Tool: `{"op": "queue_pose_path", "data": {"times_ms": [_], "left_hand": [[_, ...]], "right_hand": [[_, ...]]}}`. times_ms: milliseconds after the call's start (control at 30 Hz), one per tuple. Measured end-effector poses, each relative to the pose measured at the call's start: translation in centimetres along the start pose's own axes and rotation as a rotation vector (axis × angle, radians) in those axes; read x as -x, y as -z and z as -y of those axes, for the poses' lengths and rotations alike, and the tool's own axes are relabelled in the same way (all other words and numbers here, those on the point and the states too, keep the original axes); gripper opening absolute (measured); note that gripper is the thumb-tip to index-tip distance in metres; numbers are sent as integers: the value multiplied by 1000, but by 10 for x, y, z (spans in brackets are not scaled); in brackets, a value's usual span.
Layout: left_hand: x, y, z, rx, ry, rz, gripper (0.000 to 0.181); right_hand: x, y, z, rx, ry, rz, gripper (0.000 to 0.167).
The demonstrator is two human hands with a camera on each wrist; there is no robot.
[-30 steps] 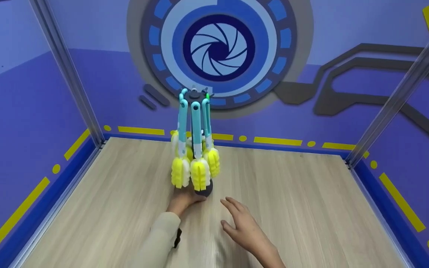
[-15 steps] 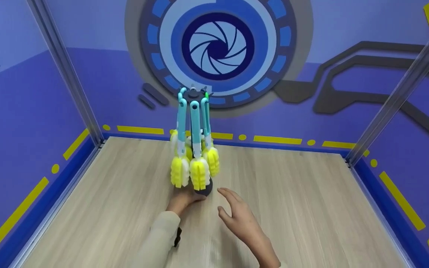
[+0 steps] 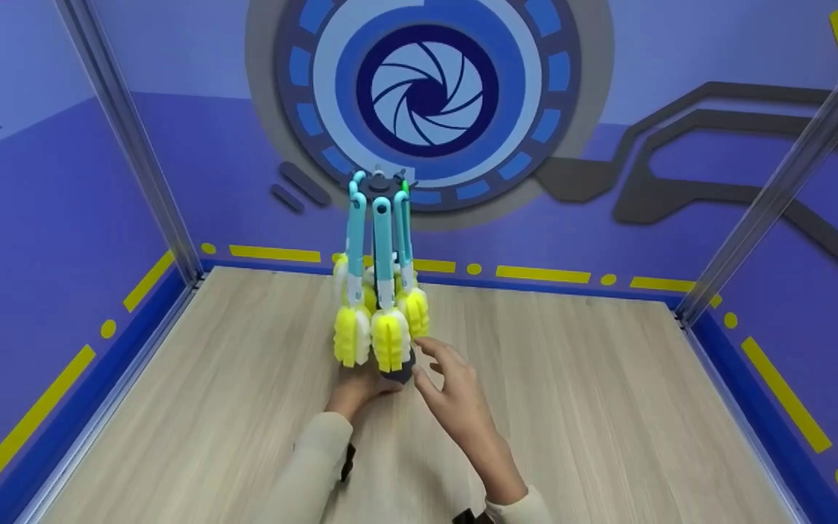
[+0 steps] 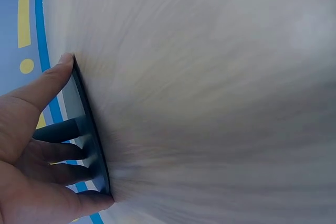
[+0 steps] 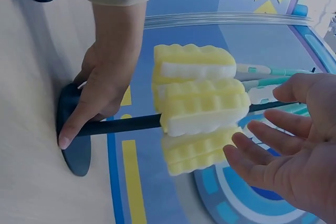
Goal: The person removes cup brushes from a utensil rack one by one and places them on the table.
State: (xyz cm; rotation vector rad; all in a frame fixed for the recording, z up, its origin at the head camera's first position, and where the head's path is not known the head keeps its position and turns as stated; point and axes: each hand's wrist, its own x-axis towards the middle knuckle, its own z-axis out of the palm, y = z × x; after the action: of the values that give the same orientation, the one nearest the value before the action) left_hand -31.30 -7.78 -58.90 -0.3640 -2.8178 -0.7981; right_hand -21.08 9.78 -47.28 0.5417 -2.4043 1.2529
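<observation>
A dark stand with a round base [image 3: 398, 370] and a thin pole [image 5: 123, 125] stands upright on the table. Teal-handled brushes [image 3: 383, 240] hang from its top ring, their yellow and white sponge heads [image 3: 390, 340] grouped around the pole. My left hand [image 3: 358, 389] grips the base, thumb and fingers spread over its rim [image 4: 93, 124]; part of it is hidden behind the sponges in the head view. Just right of the sponges is my right hand [image 3: 455, 393], fingers loosely bent and holding nothing, near the heads in the right wrist view; whether it touches one I cannot tell.
A wood-grain tabletop [image 3: 579, 407] lies between blue-purple panels with yellow dashes. Metal posts [image 3: 132, 138] rise at the back left and back right corners. The back panel [image 3: 535, 240] stands close behind the brush stand.
My right hand has moved forward and slightly left, up beside the sponge heads, and its sleeve has come into view. The stand and my left hand have stayed in place.
</observation>
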Motion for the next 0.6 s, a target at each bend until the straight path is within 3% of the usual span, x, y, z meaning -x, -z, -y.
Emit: {"op": "queue_pose_path", "data": {"times_ms": [167, 500, 533, 600], "left_hand": [[6, 1, 0, 30, -7, -32, 114], [4, 2, -1, 75, -23, -62, 111], [1, -6, 8, 69, -45, -84, 115], [1, -8, 10, 75, -60, -107, 116]], "right_hand": [[-14, -6, 6, -49, 12, -44, 35], [-39, -15, 10, -127, -14, -95, 35], [-41, -15, 11, -129, -11, -92, 36], [-45, -17, 12, -128, -7, -84, 36]]}}
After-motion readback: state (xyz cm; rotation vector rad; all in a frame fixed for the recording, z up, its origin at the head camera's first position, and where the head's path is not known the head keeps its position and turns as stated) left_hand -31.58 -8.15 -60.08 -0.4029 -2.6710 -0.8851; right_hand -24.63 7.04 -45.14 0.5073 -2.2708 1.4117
